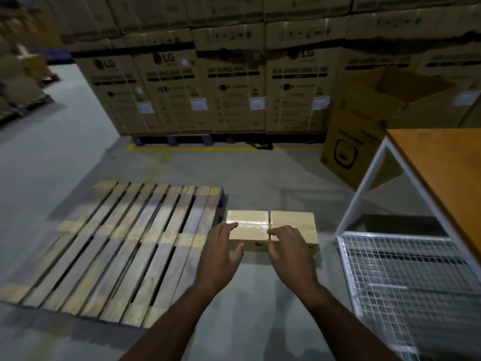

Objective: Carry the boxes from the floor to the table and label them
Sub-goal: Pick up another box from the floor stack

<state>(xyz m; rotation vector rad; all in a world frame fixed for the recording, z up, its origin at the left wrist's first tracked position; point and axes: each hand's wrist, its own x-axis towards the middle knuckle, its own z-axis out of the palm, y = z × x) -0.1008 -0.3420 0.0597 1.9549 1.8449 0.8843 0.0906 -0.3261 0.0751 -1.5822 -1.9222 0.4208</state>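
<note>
two small cardboard boxes point(270, 230) sit side by side on the floor point(247, 173) beside the pallet point(117, 243). left hand point(221, 254) and right hand point(289, 248) reach, fingers spread, grasping nothing. boxes look stiff, light, taped top slippery; best gripped by the side edges.

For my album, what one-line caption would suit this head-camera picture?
Both hands, left hand and right hand, reach open toward two small boxes on the floor between pallet and table.

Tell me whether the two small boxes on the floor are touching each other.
Touching. The head view shows the left box and the right box pushed side by side on the floor, with only a thin dark seam between them.
</note>
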